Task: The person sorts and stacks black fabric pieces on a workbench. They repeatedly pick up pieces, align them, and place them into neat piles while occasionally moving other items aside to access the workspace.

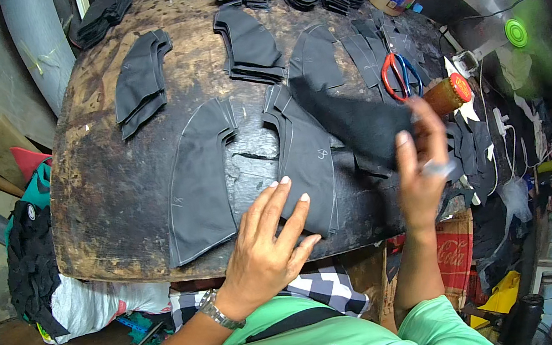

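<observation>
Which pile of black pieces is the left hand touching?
The left hand rests its fingertips on the stack of black cut pieces at the table's near middle. The other piles lie untouched; the right hand holds a separate dark piece.

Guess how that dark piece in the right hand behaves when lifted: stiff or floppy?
Probably floppy: the dark fabric piece drapes from the right hand down to the worn table. Likely light, since a fingertip pinch carries it. The matte, felt-like surface suggests it drags rather than slides over the stacked cut piece under the left hand.
</observation>
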`<act>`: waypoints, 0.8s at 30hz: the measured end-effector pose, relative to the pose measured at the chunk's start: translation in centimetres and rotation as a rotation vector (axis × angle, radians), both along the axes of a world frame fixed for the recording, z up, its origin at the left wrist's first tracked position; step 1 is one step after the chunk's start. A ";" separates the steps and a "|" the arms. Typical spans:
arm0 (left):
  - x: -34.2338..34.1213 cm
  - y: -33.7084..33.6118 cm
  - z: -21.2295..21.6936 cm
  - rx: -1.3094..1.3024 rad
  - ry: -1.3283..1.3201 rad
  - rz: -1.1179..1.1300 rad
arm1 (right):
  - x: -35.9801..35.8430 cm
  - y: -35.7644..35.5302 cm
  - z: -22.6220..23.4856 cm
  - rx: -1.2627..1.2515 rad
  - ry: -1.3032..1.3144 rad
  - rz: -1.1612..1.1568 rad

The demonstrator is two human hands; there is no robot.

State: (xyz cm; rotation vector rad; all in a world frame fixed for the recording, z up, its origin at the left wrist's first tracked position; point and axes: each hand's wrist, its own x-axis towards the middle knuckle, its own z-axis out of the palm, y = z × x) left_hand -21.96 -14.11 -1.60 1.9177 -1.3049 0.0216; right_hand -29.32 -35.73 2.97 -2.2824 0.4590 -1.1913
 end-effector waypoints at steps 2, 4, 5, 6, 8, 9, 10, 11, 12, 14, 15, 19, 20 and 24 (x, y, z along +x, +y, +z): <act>0.0 0.0 0.0 -0.004 -0.001 -0.008 | -0.1 -1.9 1.6 0.215 -0.087 -0.006; 0.1 0.0 0.0 -0.007 -0.006 -0.016 | -0.3 -3.3 2.9 -0.076 -0.015 -0.021; 0.1 0.0 0.0 -0.009 -0.008 -0.020 | -0.7 -3.7 3.8 -0.206 0.113 -0.029; 0.1 0.0 0.0 -0.019 -0.008 -0.021 | -0.7 -3.7 4.1 -0.278 0.108 -0.036; 0.1 -0.1 -0.1 -0.006 -0.022 -0.013 | -0.9 -2.8 4.6 -0.402 0.211 0.039; 0.1 -0.1 -0.2 -0.006 -0.030 -0.005 | -0.8 -2.1 4.7 -0.463 0.261 0.071; 0.1 -0.1 -0.2 -0.012 -0.014 0.002 | -0.9 -1.0 4.7 -0.412 0.307 0.159; 0.1 -0.1 -0.3 -0.019 0.001 0.010 | -0.8 0.4 4.5 -0.422 0.372 0.259; 0.1 -0.1 -0.4 -0.023 0.022 0.023 | -0.8 1.7 4.2 -0.480 0.435 0.358; 0.1 -0.1 -0.5 -0.064 0.025 0.027 | -0.7 4.3 3.0 -0.544 0.528 0.463; 0.1 0.0 -0.6 -0.074 0.034 0.030 | -0.6 5.2 2.4 -0.572 0.560 0.482; 0.2 -0.1 -0.8 -0.081 0.007 0.046 | -1.1 5.9 0.4 -0.545 0.516 0.511; 0.2 -0.2 -0.8 -0.096 0.012 0.053 | -1.1 5.5 0.1 -0.569 0.503 0.532; 0.1 -0.6 -0.9 -0.144 0.003 0.076 | -1.1 2.5 0.6 -0.389 0.347 0.470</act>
